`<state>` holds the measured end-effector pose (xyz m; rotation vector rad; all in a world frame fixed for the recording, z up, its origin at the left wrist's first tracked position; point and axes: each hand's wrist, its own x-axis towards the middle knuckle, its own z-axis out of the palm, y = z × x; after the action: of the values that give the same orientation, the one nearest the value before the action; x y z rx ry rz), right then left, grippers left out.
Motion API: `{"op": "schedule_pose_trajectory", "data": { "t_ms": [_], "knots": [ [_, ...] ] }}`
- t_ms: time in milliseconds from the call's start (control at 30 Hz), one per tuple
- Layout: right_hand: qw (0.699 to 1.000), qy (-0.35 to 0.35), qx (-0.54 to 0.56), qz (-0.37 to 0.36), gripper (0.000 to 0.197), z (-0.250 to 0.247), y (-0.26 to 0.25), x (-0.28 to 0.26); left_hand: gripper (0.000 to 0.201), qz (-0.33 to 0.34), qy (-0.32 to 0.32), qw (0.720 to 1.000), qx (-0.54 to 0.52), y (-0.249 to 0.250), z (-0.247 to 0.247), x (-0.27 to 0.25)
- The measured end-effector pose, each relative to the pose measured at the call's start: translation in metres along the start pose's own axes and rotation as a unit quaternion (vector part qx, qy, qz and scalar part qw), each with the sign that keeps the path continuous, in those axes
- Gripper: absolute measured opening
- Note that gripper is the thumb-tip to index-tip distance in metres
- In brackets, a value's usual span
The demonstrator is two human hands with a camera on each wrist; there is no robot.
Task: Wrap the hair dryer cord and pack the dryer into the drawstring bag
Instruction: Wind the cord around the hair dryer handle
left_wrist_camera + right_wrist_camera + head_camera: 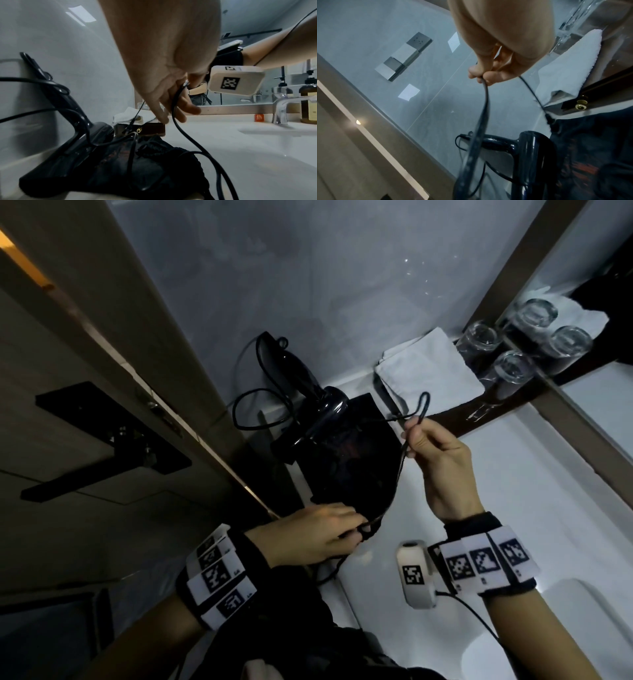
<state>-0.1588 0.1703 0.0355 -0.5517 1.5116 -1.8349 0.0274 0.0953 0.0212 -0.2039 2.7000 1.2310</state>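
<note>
A black hair dryer (310, 380) lies on the white counter with its handle pointing toward the wall. Its barrel rests on the mouth of a black drawstring bag (349, 467). The power cord (235, 412) loops loose at its left. My right hand (411, 433) pinches a loop of the bag's drawstring (400, 470), lifted above the bag's right edge. My left hand (356, 532) pinches the same string at the bag's near end. The left wrist view shows the left hand (176, 102), dryer (68, 105) and bag (154, 169). The right wrist view shows the right hand (479, 77), string (486, 97) and dryer (530, 148).
A folded white towel (428, 368) and upturned glasses (479, 337) sit on a dark tray (479, 409) at the back, under a mirror. A door with a black handle (102, 433) stands close on the left. A faucet (283, 105), basin and soap bottles (308, 105) are to the right.
</note>
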Motion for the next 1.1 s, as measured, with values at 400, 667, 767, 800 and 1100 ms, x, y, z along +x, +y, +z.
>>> {"op": "schedule_pose_trajectory", "data": {
  "t_ms": [400,667,767,800,1100],
  "knots": [
    [0.998,-0.019,0.064,-0.004,0.025,-0.001,-0.017,0.017,0.028,0.018,0.191,0.968,0.159,0.000,-0.004,-0.004],
    [0.988,-0.078,0.132,-0.022,0.009,0.000,-0.022,0.016,0.036,-0.107,0.211,0.971,-0.047,-0.005,0.010,-0.001],
    [0.995,-0.055,0.085,0.000,0.022,-0.009,-0.006,0.021,0.037,-0.155,0.081,0.956,-0.237,-0.011,0.009,-0.010],
    [0.997,-0.042,0.060,0.012,0.024,-0.012,0.000,0.023,0.036,-0.155,0.062,0.952,-0.255,-0.013,0.008,-0.013],
    [0.943,-0.050,-0.167,0.282,0.052,-0.003,0.023,0.002,0.022,-0.058,0.221,0.969,-0.092,-0.002,-0.003,-0.014]
  ]
}}
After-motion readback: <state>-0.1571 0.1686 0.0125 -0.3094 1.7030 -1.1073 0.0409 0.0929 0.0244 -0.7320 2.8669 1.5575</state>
